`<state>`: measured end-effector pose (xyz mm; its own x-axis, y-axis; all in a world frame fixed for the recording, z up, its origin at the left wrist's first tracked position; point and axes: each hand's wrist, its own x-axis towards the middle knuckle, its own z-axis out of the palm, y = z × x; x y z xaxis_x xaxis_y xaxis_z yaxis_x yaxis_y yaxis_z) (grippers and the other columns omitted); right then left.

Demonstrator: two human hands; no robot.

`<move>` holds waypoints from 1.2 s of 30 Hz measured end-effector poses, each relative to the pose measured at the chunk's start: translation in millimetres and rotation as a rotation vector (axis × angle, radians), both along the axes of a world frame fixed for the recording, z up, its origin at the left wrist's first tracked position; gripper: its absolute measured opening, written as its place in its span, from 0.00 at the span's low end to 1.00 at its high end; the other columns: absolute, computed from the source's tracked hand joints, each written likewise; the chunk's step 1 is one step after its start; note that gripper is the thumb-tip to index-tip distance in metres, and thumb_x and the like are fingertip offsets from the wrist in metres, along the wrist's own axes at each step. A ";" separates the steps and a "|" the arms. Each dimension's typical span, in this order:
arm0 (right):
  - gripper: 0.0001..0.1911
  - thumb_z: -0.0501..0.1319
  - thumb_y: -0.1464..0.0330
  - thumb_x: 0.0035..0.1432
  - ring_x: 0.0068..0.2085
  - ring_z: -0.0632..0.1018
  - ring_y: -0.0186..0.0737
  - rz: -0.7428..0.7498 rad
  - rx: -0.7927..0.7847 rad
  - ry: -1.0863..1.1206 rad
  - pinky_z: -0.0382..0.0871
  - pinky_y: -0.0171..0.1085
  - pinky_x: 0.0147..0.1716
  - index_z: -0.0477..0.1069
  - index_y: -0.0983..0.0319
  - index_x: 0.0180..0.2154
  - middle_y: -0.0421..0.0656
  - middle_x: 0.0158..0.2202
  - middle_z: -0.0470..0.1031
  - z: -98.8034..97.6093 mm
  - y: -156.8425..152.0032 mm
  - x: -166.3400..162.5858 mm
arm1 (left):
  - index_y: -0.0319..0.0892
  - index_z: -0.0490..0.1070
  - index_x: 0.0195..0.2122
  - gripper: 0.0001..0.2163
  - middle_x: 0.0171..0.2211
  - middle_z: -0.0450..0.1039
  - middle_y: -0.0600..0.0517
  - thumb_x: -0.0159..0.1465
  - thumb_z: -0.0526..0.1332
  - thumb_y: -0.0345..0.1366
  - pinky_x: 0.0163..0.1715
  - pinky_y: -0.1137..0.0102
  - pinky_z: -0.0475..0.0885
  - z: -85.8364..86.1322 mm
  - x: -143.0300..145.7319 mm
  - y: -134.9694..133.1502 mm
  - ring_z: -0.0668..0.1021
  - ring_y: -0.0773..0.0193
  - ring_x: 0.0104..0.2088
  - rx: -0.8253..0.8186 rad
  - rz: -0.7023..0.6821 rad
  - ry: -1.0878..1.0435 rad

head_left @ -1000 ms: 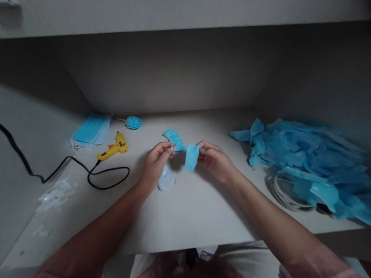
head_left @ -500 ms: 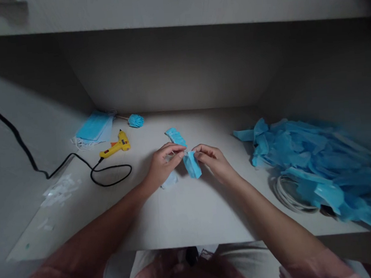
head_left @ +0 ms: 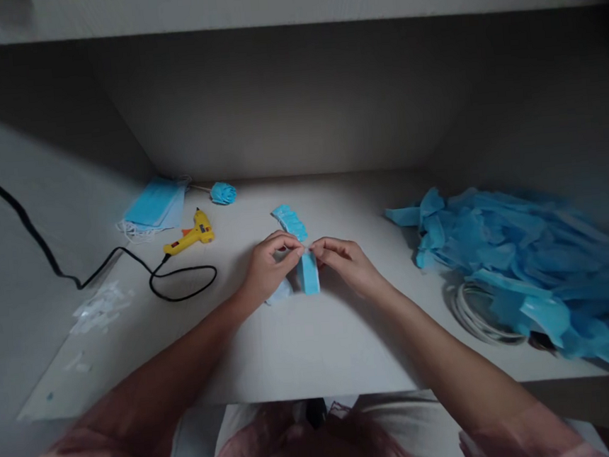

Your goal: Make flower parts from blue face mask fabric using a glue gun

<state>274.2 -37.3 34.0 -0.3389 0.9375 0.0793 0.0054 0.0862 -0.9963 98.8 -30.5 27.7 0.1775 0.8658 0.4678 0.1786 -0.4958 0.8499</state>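
The strip point(head_left: 310, 276) was in front of the person, in the middle, over the table point(head_left: 352, 356). Its long way ran nearly straight up and down in the view, with the low end pointing toward the person. The left hand point(head_left: 271, 264) and the right hand point(head_left: 348, 262) were close together, thumbs and fingers pinching at its top end. Whether its low end touched the table could not be told.

A second earlier, the hands were farther apart, and the strip hung aslant from the right hand alone. Half a second earlier it leaned the other way. Now it hung straighter and looked thinner.

The fingers hid its top edge, and the left hand hid part of a pale scrap point(head_left: 280, 292). Just past the fingertips lay a frilly piece point(head_left: 290, 222). Off to the left were a yellow glue gun point(head_left: 193, 235) with a looped black cord point(head_left: 178, 299), some masks point(head_left: 151, 203), a blue flower point(head_left: 223, 193) and white bits point(head_left: 101, 307). Well to the right, a big blue heap point(head_left: 518, 238) lay beside and partly over a pale coil point(head_left: 462, 314).
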 end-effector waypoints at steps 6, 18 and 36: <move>0.17 0.66 0.54 0.51 0.25 0.63 0.32 -0.022 -0.017 0.011 0.56 0.35 0.28 0.72 0.62 0.27 0.36 0.22 0.64 -6.7 1.1 -2.4 | 0.42 0.72 0.27 0.04 0.31 0.72 0.51 0.59 0.62 0.33 0.41 0.68 0.68 1.7 1.3 -0.8 0.74 0.63 0.36 -0.037 0.004 -0.006; 0.17 0.67 0.55 0.51 0.26 0.66 0.32 -0.005 -0.140 0.122 0.60 0.35 0.31 0.72 0.63 0.26 0.37 0.22 0.67 -4.4 1.2 -1.4 | 0.42 0.75 0.28 0.03 0.34 0.71 0.50 0.58 0.63 0.33 0.43 0.67 0.68 -1.5 0.3 0.6 0.74 0.63 0.38 0.030 0.063 -0.025; 0.16 0.69 0.56 0.47 0.26 0.68 0.32 -0.146 -0.201 0.161 0.61 0.35 0.30 0.74 0.62 0.26 0.38 0.24 0.70 -4.9 7.5 3.3 | 0.41 0.72 0.32 0.08 0.29 0.70 0.53 0.60 0.59 0.39 0.39 0.71 0.65 -0.6 -1.5 3.8 0.71 0.65 0.33 -0.304 0.073 -0.218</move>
